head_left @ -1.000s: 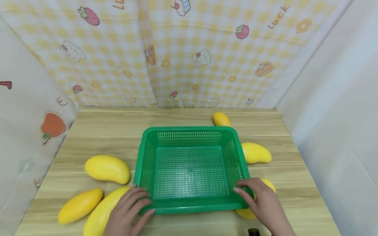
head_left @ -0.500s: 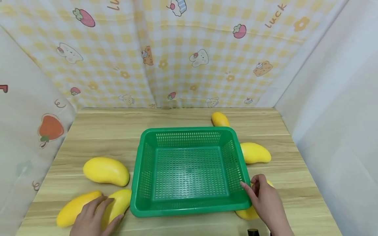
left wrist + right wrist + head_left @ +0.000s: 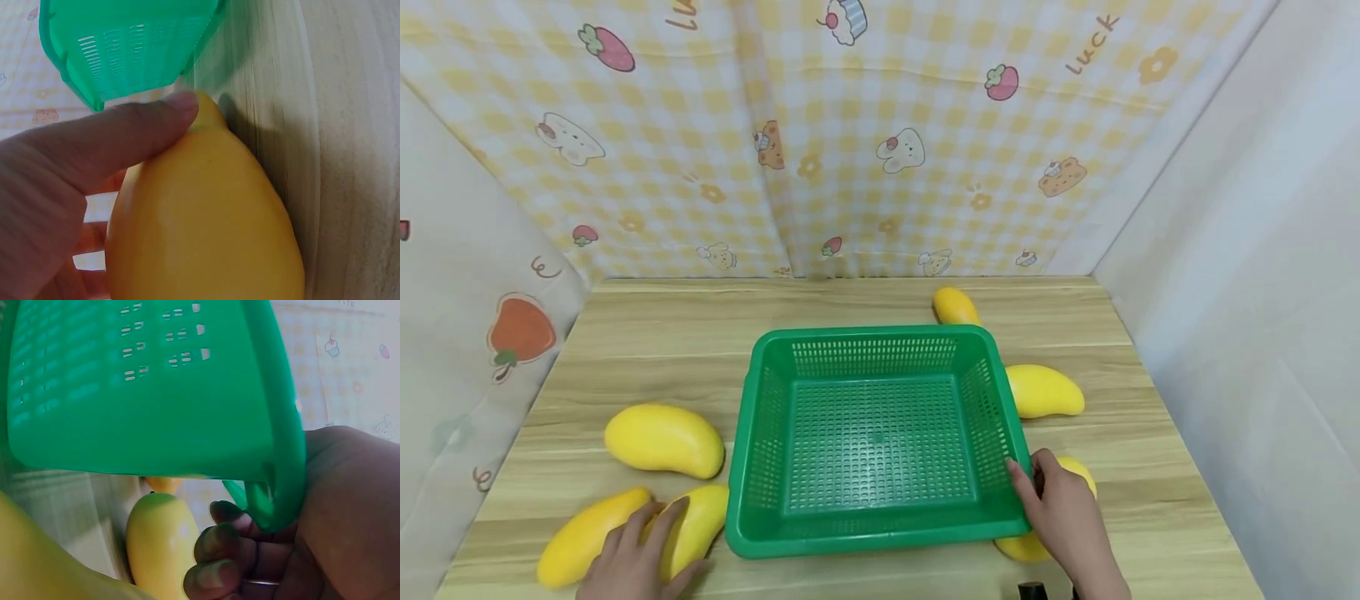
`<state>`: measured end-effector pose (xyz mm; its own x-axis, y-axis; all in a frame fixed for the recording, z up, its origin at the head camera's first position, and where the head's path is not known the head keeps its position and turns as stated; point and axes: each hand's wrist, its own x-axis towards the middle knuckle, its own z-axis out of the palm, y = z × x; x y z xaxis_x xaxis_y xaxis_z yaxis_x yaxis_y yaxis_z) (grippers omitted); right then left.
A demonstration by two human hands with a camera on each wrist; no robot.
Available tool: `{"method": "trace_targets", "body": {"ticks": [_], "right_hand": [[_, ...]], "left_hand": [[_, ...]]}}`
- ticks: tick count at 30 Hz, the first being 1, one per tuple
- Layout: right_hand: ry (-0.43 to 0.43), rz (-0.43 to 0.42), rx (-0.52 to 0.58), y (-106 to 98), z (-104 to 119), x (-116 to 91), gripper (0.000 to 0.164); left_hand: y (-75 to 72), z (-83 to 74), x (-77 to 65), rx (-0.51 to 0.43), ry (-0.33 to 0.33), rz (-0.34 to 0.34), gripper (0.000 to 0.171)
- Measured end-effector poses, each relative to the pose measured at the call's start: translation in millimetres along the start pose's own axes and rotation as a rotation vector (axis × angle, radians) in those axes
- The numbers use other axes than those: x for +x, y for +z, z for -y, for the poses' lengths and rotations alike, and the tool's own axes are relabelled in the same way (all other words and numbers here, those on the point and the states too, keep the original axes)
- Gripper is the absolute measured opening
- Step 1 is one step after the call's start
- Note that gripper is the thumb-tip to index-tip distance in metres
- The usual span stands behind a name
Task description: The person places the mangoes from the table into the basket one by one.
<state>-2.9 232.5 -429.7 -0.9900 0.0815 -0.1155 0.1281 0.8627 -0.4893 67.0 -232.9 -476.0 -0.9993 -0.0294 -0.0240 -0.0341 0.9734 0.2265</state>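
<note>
A green plastic basket [image 3: 880, 442] with perforated walls stands in the middle of the wooden table, nothing lying in it. My right hand [image 3: 1069, 517] grips its right rim near the front corner; in the right wrist view, curled fingers [image 3: 215, 575] reach under the rim [image 3: 290, 444]. My left hand [image 3: 632, 557] lies over a yellow mango [image 3: 700, 521] left of the basket. In the left wrist view the thumb [image 3: 137, 128] presses by the narrow tip of this mango [image 3: 206, 212], the other fingers along its far side.
Two more mangoes lie at the left, a yellow one [image 3: 664, 439] and an orange one [image 3: 591, 537]. Right of the basket are a yellow mango [image 3: 1047, 391] and another [image 3: 1078, 473] partly behind my right hand. A smaller orange mango [image 3: 955, 306] sits behind the basket.
My left hand has left the basket's front left corner and moved left onto the yellow mango. My right hand has closed on the right rim. The basket has shifted only slightly.
</note>
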Motion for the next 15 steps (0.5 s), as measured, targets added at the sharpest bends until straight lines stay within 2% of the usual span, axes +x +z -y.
{"method": "trace_targets", "body": {"ticks": [4,7,11,15], "right_hand": [[0.0,-0.006,0.009,2.3,-1.4,0.7,0.031],[-0.004,-0.01,0.017,3.7,-2.3,0.5,0.031],[-0.016,-0.016,0.021,4.1,-2.6,0.4,0.03],[-0.018,-0.009,0.028,1.9,-2.0,0.0,0.03]], "left_hand": [[-1.3,1.3,2.4,0.019,-0.009,0.081,0.087],[-1.4,1.3,2.8,0.025,-0.003,0.082,0.085],[-2.1,-0.2,0.3,0.021,0.011,0.049,0.083],[-6.5,-3.6,-2.7,0.015,0.064,-0.077,0.084]]}}
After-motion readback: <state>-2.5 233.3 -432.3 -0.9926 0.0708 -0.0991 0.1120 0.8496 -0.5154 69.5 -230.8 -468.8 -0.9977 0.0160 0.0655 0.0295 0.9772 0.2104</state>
